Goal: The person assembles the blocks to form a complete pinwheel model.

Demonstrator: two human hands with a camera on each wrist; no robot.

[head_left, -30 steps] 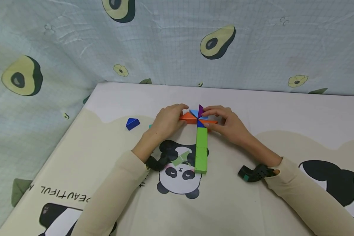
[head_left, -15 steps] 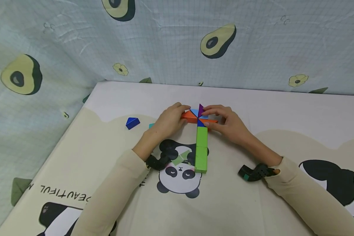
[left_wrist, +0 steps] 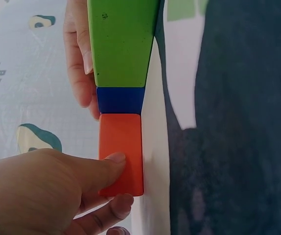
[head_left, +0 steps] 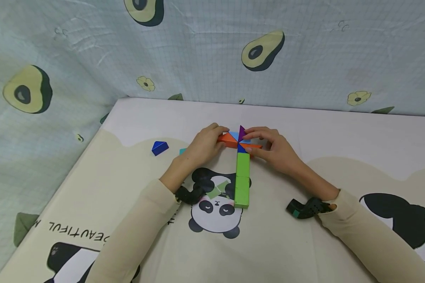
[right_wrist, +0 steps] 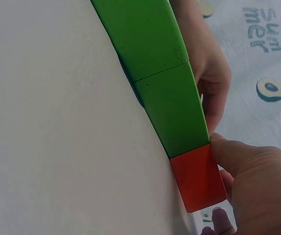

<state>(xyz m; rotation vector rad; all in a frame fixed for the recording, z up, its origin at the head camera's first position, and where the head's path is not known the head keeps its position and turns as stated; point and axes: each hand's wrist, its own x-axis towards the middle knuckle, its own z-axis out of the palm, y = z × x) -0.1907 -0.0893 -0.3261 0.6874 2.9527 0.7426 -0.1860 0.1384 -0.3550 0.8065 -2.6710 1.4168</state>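
Has two green blocks [head_left: 242, 180] end to end on the cloth [head_left: 269, 239], touching a blue wedge [head_left: 241, 149]. Beyond, pinches the left orange block [head_left: 228, 140] with the left hand [head_left: 205, 143], the right orange block [head_left: 253, 146] with the right hand [head_left: 276, 148], near a purple wedge [head_left: 241, 133].

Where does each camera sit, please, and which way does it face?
Head: worn on head, facing forward and down; left hand, right hand and sleeves show.
Left wrist: worn there, facing orange block; left hand near, right beyond.
Right wrist: worn there, facing another orange block; right hand near, left beyond.
Wrist views share green blocks.
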